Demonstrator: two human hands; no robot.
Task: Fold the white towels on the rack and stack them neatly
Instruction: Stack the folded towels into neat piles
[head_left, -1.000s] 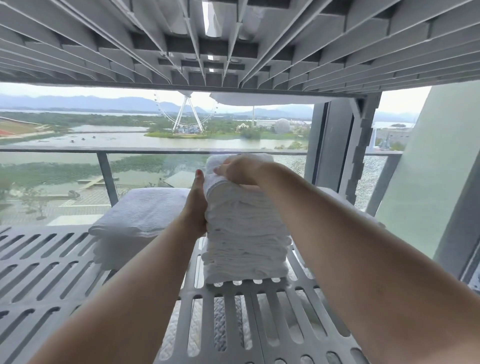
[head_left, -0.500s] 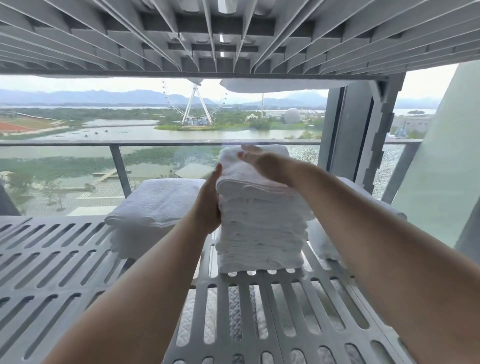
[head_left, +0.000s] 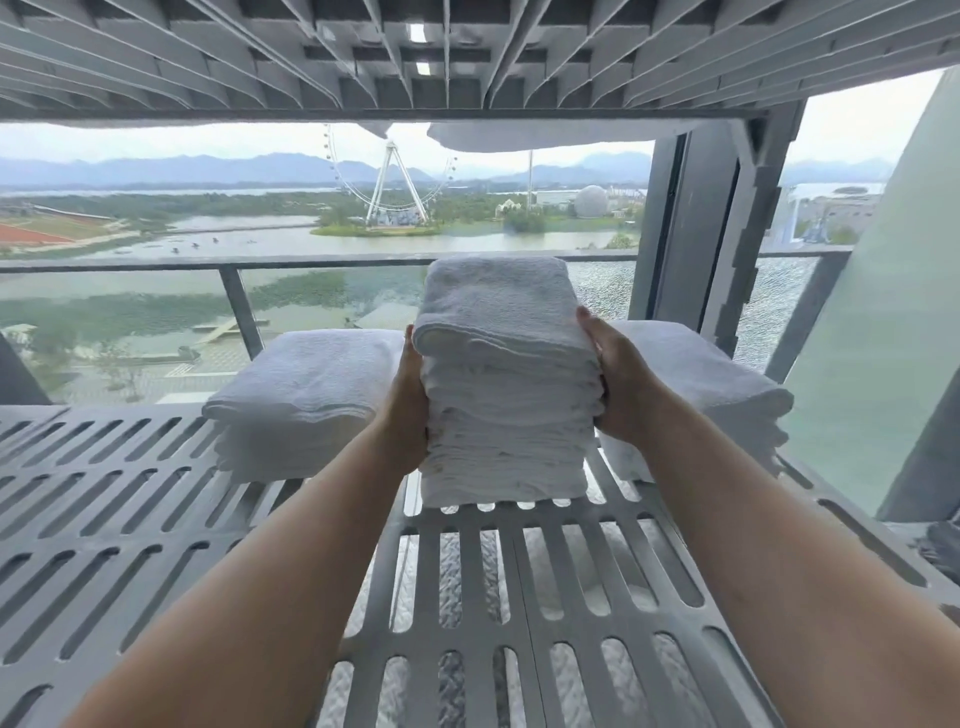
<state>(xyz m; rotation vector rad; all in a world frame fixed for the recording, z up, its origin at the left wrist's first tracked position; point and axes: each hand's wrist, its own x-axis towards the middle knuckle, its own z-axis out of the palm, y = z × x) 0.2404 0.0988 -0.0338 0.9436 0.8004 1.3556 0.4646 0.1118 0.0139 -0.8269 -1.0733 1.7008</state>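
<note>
Now left grip (head_left: 408, 410) and right grip (head_left: 621, 384) press open-palmed against the towel stack (head_left: 506, 400).

Ferris wheel (head_left: 389, 179) across the water (head_left: 467, 241), white dome (head_left: 591, 201) nearby, hazy mountains (head_left: 208, 169), glass railing (head_left: 240, 312)

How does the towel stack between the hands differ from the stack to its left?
The middle stack is taller and narrower, with many thin layers showing; the left stack is lower and wider. The left hand and right hand press the middle stack's sides; nothing touches the left stack. Both are folded white towels on the slotted grey rack shelf.
</note>
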